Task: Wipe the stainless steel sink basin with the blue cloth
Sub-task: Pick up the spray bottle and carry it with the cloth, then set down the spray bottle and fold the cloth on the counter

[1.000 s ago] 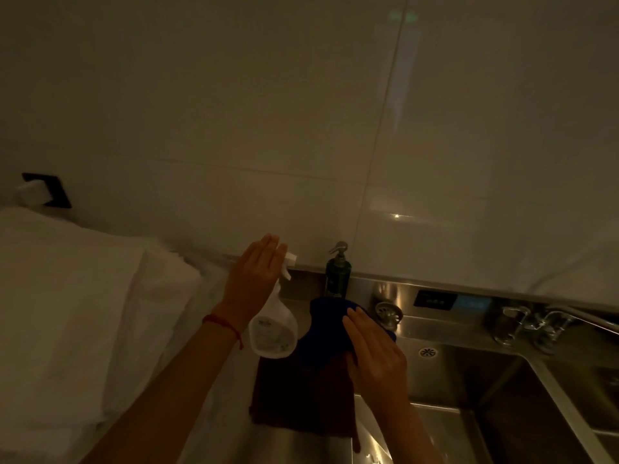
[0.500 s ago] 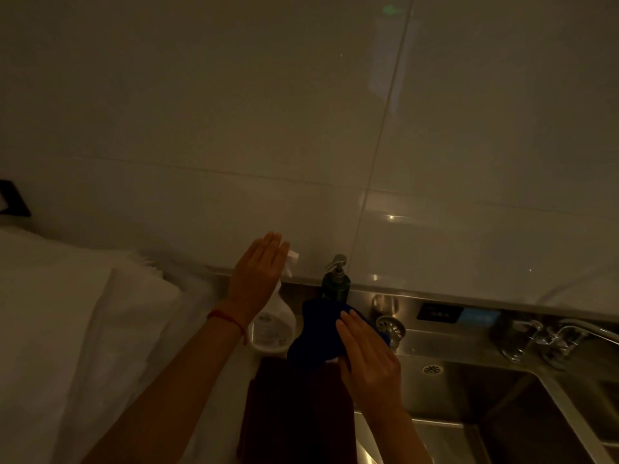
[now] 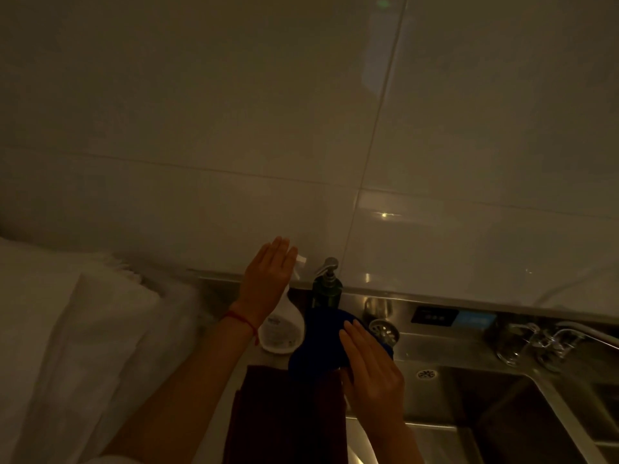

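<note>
dim light. right hand lies flat, fingers straight, pressing the blue cloth on the table at 6 o'clock of the soap pump, likely gathering it. left hand spread over the spray bottle, not gripping it. sink basin at 4 o'clock, not yet wiped. dark towel hangs below the cloth.

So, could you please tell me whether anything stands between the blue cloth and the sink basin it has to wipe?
Nothing visible does. The right hand already rests on the blue cloth on the counter ledge, and the sink basin lies open just to its right. The strainer sits behind that path, and the faucet is farther right.
</note>
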A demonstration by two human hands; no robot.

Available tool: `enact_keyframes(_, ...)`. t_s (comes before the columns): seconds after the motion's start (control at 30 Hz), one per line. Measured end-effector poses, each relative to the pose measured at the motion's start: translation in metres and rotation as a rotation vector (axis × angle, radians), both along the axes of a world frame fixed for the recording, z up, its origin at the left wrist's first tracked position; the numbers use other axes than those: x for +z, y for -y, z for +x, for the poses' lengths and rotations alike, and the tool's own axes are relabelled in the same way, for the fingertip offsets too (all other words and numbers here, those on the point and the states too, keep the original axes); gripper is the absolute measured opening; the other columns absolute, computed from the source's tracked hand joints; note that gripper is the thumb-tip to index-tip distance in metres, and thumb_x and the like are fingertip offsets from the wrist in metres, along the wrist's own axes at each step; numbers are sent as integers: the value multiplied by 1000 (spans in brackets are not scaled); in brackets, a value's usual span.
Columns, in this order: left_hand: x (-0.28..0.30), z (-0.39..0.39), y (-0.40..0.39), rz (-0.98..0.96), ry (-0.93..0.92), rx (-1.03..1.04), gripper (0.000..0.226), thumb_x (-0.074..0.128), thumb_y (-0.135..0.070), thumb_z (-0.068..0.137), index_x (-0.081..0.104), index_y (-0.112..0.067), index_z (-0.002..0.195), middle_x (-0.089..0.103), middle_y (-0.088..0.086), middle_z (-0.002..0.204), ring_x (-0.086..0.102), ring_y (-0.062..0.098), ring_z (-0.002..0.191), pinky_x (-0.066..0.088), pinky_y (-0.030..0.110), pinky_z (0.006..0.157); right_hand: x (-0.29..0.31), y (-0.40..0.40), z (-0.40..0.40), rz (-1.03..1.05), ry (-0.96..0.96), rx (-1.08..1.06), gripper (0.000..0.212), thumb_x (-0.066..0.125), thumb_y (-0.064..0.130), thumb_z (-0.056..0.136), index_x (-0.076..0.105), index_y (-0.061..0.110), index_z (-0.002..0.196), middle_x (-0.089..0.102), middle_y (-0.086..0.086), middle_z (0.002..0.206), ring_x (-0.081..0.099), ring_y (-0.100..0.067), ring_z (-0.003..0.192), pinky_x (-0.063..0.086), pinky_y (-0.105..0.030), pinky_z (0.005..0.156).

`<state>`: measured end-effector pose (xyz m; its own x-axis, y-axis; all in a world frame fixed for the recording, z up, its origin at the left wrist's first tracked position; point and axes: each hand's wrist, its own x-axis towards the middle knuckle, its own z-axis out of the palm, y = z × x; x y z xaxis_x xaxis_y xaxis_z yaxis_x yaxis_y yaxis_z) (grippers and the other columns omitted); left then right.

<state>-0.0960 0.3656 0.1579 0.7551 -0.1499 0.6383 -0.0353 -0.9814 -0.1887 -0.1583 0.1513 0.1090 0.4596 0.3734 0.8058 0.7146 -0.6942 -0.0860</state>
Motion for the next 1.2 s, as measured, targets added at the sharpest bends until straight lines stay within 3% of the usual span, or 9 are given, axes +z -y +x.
enact_keyframes(0.4, -11, 10, 11, -27, -50, -27, 66, 95, 0, 39, 74, 2, 101, 74, 18, 101, 73, 28, 92, 59, 38, 76, -12, 6, 1, 25, -32, -3, 29, 57, 9, 75, 67, -2, 99, 68, -17, 105, 64, -27, 100, 54, -37, 82)
enact_keyframes(0.7, -8, 1, 11, 7, -48, -11, 69, 95, -9, 43, 73, 0, 107, 71, 17, 112, 69, 30, 103, 57, 46, 83, -14, 7, -5, 27, -50, -9, 29, 57, 8, 75, 68, -2, 100, 68, -16, 106, 64, -27, 101, 55, -36, 83)
enact_keyframes(1.2, -7, -52, 4, -41, 80, -143, 57, 90, -12, 58, 70, 8, 107, 69, 25, 112, 68, 37, 102, 57, 48, 81, -3, -8, -25, 3, -20, -36, 29, 51, 6, 76, 70, -4, 97, 69, -18, 102, 67, -29, 94, 58, -38, 74)
